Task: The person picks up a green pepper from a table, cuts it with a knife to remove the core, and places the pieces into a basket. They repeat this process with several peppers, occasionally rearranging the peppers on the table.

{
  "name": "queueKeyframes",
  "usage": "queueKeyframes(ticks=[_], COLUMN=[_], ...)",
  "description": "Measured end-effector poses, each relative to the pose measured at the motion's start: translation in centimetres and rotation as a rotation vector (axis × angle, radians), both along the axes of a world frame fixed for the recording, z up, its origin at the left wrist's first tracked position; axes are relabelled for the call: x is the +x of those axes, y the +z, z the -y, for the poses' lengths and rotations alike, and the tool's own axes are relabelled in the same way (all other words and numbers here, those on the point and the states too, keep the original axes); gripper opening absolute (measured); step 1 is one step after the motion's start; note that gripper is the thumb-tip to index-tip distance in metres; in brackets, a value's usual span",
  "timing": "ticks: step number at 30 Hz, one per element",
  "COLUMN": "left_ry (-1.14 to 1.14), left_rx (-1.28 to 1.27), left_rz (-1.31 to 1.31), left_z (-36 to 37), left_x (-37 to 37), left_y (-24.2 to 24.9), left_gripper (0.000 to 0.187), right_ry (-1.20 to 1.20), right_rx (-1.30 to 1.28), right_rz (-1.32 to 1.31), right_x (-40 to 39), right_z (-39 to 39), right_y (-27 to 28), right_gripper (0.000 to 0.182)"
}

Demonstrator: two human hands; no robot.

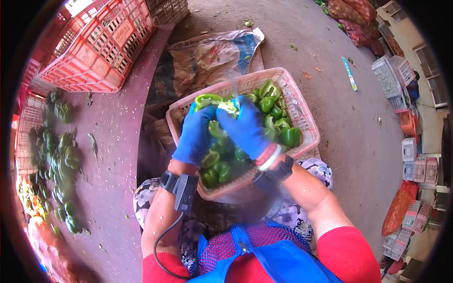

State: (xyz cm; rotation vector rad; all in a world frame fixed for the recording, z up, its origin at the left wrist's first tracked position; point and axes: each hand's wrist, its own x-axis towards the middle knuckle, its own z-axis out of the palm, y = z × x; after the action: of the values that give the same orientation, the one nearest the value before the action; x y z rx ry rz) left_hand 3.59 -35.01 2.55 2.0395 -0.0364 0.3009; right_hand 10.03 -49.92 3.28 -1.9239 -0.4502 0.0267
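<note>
Both my hands wear blue gloves and meet over a pink plastic basket [302, 113] resting on my lap. My left hand [196, 134] grips a green bell pepper [207, 100] held just above the basket. My right hand [245, 127] closes around the pepper's pale cut end [228, 108]; a thin blurred object sticks up from this hand, too blurred to identify. The basket holds several green peppers [276, 118]. A black band with a small device and cable sits on my left wrist [181, 186].
A table [118, 141] at my left carries a pile of green peppers [61, 165]. A red crate [101, 42] lies beyond it. A printed sack [212, 52] lies on the ground past the basket. White and pink crates [415, 160] stand at the right.
</note>
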Motion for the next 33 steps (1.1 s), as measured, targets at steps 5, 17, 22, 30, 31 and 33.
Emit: queueKeyframes(ticks=[5,17,22,30,31,33], left_ry=[0.199,-0.033,-0.107,-0.213,-0.244,-0.306], left_rx=[-0.043,-0.558,-0.897,-0.903,-0.963,-1.079], left_rz=[-0.091,-0.364,-0.565,-0.498,-0.475,-0.426], left_z=[-2.9,-1.1,-3.0,-1.6,-1.7,-2.0], left_x=[-0.7,-1.7,-1.8,-2.7,-2.8,-3.0], left_y=[-0.4,1.9,1.9,1.9,2.2,3.1], left_gripper=[0.044,0.035,0.029,0.037,0.035,0.031], right_ry=[-0.175,0.419,0.454,0.375,0.347,0.266], right_rx=[0.119,0.038,0.093,0.119,0.208,0.396], right_rz=[-0.161,-0.800,-0.674,-0.712,-0.794,-0.901], right_x=[7.9,0.8,2.6,1.1,1.1,0.8], right_z=[3.6,1.2,1.2,0.5,0.6,0.1], right_y=[-5.6,3.1,3.5,3.4,2.8,2.6], right_gripper=[0.034,0.053,0.040,0.032,0.033,0.036])
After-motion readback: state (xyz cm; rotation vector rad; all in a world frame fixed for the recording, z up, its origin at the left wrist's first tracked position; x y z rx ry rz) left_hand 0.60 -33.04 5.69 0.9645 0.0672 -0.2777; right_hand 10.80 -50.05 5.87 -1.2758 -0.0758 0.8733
